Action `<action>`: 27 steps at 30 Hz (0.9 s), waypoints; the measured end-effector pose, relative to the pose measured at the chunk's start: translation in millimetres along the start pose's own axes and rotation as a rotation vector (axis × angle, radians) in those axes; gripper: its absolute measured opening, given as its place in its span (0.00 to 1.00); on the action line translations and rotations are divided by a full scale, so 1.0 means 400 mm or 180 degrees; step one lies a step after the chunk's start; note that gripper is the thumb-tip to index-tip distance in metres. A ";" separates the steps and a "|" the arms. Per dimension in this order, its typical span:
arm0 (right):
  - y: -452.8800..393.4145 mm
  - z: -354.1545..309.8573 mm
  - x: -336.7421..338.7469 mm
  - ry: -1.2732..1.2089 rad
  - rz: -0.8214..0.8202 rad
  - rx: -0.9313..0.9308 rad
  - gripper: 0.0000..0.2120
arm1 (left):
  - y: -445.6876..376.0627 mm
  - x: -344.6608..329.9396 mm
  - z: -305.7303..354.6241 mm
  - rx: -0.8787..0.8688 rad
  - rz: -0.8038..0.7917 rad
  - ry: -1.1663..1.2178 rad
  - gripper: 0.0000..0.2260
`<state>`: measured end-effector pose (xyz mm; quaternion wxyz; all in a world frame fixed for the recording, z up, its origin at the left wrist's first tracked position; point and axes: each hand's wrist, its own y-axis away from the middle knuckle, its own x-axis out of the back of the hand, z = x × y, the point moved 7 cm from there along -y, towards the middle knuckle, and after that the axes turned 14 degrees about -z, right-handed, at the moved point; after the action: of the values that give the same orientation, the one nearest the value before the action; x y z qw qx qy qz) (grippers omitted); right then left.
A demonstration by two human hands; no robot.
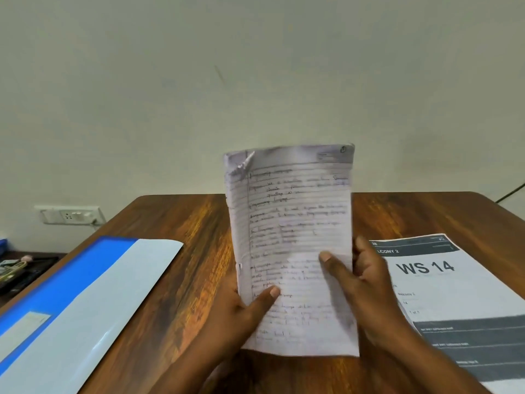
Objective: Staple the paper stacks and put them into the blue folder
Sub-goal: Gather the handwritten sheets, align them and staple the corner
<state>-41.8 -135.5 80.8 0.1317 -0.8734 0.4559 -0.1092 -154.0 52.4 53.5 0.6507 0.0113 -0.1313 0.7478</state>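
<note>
You are holding 1 paper stack [289, 223] up in front of you with both hands. It stands tall over the middle of the near part of the surface [184, 217], with its long side going up and down. The writing on it faces you. Its top left corner looks bent and crumpled.

Your left hand [244, 305] grips the stack low on its left edge, with the thumb pressed on the front page and the other fingers hidden behind. Your right hand [360, 282] grips the right edge a bit higher up, thumb on the front and fingers curled round the back. Both hands hold only this stack.

The blue folder [65, 294] lies flat near the left edge of the surface, with its long side slanting from the near left corner toward the middle. It is off to your left, so your left hand is the nearer one to it. Another paper stack [454, 297], printed with "WS 14", lies flat by the right edge, just beside your right hand.

No stapler shows anywhere. I think the stack in your hands needs stapling first, likely at that bent top left corner. Then it goes left to the folder.
</note>
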 end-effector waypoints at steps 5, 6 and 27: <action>-0.033 -0.014 0.063 -0.0312 0.0026 -0.0404 0.09 | 0.001 -0.066 -0.034 0.0528 -0.0953 0.0313 0.16; -0.036 -0.002 0.072 -0.0288 -0.0043 -0.0572 0.08 | 0.001 -0.079 -0.035 0.0502 -0.1098 0.0309 0.18; -0.039 0.128 0.069 0.0216 -0.1242 -0.1180 0.21 | -0.014 0.095 -0.025 -0.0380 0.1070 0.0252 0.19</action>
<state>1.5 -143.1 39.8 -0.0694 -0.9498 0.2954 -0.0764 -152.8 92.0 51.9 0.5207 -0.0789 -0.1499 0.8367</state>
